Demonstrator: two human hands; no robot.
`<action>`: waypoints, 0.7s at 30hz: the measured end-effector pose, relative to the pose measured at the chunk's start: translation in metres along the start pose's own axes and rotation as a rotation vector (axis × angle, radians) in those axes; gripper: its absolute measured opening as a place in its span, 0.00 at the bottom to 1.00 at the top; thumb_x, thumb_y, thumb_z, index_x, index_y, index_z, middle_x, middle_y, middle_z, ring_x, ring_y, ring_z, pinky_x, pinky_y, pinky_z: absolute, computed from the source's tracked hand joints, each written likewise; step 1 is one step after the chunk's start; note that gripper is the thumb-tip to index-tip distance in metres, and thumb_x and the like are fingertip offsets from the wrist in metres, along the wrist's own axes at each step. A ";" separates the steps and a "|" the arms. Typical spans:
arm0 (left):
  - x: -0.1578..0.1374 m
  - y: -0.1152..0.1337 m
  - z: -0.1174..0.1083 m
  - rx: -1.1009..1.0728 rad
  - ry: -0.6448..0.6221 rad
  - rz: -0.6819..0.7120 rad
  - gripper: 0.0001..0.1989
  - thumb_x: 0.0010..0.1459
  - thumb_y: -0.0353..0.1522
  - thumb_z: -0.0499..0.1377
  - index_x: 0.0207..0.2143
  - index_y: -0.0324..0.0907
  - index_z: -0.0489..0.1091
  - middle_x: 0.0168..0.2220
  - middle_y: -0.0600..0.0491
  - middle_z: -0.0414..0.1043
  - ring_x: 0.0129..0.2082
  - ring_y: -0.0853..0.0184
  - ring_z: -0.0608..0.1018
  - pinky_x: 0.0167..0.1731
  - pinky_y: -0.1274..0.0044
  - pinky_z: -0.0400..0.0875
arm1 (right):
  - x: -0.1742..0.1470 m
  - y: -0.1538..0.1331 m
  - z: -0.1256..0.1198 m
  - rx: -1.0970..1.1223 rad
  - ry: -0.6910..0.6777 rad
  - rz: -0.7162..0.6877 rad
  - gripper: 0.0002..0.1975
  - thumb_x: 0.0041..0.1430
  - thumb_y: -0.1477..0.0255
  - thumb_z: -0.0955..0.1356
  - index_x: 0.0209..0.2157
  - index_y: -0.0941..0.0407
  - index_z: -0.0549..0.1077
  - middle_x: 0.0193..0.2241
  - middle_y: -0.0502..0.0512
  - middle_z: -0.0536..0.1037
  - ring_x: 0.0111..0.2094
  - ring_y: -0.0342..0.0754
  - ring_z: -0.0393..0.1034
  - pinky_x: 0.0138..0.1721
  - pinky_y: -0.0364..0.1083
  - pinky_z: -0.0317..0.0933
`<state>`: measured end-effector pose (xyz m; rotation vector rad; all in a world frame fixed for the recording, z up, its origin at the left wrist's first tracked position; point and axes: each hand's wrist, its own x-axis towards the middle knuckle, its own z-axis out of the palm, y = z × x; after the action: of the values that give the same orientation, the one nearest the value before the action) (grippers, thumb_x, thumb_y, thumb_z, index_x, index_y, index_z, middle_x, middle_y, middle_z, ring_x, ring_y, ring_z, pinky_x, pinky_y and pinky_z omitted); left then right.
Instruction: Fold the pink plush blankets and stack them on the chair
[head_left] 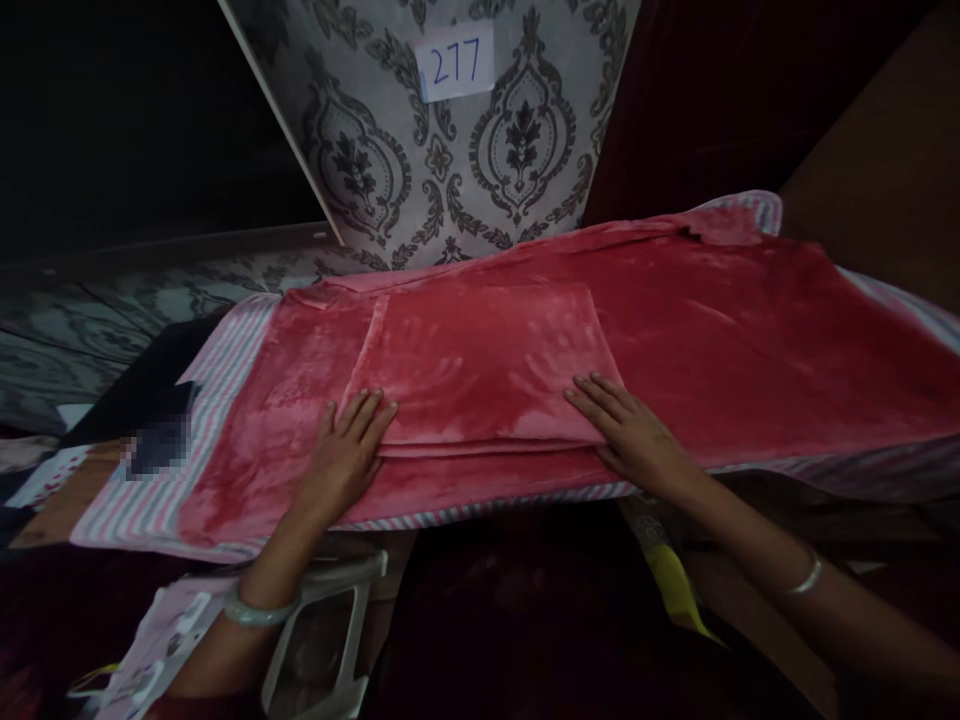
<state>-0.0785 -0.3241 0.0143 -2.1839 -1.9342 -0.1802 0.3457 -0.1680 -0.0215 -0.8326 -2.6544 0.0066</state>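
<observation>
A folded red plush cloth (480,370) lies flat with its layered edge towards me. Two pale handprints are pressed into its pile. My left hand (349,445) rests at its near left corner, fingers spread, palm partly on the cloth below. At the near right corner lies my right hand (626,430), fingers stretched out across the edge. Beneath is a larger red plush blanket (750,350), spread out on a striped sheet (161,490). Neither hand grips anything.
A dark screen (150,120) stands at the back left. Patterned wallpaper (442,160) carries a paper marked 277 (455,62). A dark object (161,435), partly blurred out, lies on the sheet's left end. Below the near edge is a pale plastic stool or frame (352,630).
</observation>
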 end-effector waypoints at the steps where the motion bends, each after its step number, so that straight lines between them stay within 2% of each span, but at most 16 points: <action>1: 0.000 -0.002 0.001 -0.003 0.015 -0.004 0.36 0.55 0.22 0.56 0.67 0.40 0.63 0.71 0.39 0.58 0.71 0.49 0.60 0.67 0.51 0.56 | 0.001 0.002 0.000 0.009 0.016 -0.015 0.49 0.55 0.83 0.63 0.75 0.48 0.43 0.72 0.58 0.58 0.72 0.59 0.49 0.65 0.64 0.58; 4: 0.004 -0.003 0.002 -0.020 0.102 0.004 0.34 0.53 0.20 0.54 0.64 0.39 0.68 0.67 0.40 0.65 0.68 0.51 0.65 0.65 0.58 0.63 | 0.006 0.008 -0.009 0.020 0.079 -0.054 0.47 0.56 0.85 0.60 0.75 0.47 0.47 0.68 0.57 0.66 0.70 0.56 0.56 0.65 0.62 0.61; 9: 0.004 0.005 -0.005 -0.037 0.284 0.041 0.31 0.57 0.21 0.52 0.62 0.44 0.71 0.62 0.45 0.72 0.62 0.54 0.71 0.64 0.59 0.65 | 0.004 0.020 -0.037 -0.001 0.182 0.019 0.43 0.58 0.84 0.60 0.73 0.44 0.55 0.65 0.53 0.70 0.66 0.55 0.64 0.65 0.61 0.62; 12: -0.008 0.011 -0.004 -0.093 0.273 0.087 0.29 0.58 0.23 0.54 0.61 0.45 0.71 0.62 0.45 0.72 0.62 0.55 0.72 0.63 0.60 0.66 | -0.008 0.022 -0.032 0.000 0.160 0.030 0.41 0.59 0.82 0.61 0.73 0.44 0.55 0.64 0.54 0.71 0.64 0.56 0.65 0.63 0.61 0.64; 14: -0.021 0.015 0.000 -0.164 0.256 0.060 0.28 0.59 0.25 0.55 0.62 0.44 0.70 0.63 0.43 0.70 0.63 0.54 0.71 0.63 0.60 0.66 | -0.018 0.021 -0.025 0.027 0.136 -0.001 0.40 0.61 0.80 0.61 0.73 0.44 0.53 0.64 0.55 0.70 0.65 0.57 0.64 0.63 0.61 0.64; 16: -0.036 0.018 0.003 -0.245 0.296 -0.066 0.27 0.61 0.29 0.56 0.62 0.42 0.68 0.64 0.40 0.68 0.64 0.53 0.70 0.63 0.59 0.66 | -0.029 0.017 -0.021 0.066 0.165 0.004 0.38 0.64 0.75 0.62 0.73 0.44 0.53 0.66 0.57 0.68 0.66 0.59 0.62 0.63 0.63 0.63; 18: -0.050 0.022 0.004 -0.352 0.355 -0.266 0.26 0.62 0.35 0.57 0.62 0.39 0.68 0.61 0.38 0.71 0.61 0.52 0.73 0.60 0.59 0.68 | -0.040 0.014 -0.023 0.127 0.234 0.115 0.35 0.66 0.68 0.64 0.72 0.44 0.55 0.66 0.59 0.67 0.65 0.65 0.64 0.62 0.66 0.62; 21: -0.062 0.030 0.001 -0.572 0.377 -0.549 0.22 0.62 0.42 0.56 0.53 0.40 0.73 0.49 0.42 0.79 0.49 0.56 0.80 0.52 0.63 0.74 | -0.052 0.013 -0.029 0.298 0.309 0.520 0.25 0.66 0.56 0.64 0.63 0.37 0.69 0.56 0.60 0.77 0.57 0.70 0.72 0.54 0.68 0.66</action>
<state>-0.0565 -0.3867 -0.0038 -1.6265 -2.3796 -1.2658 0.4028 -0.1892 -0.0130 -1.2715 -2.0252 0.3628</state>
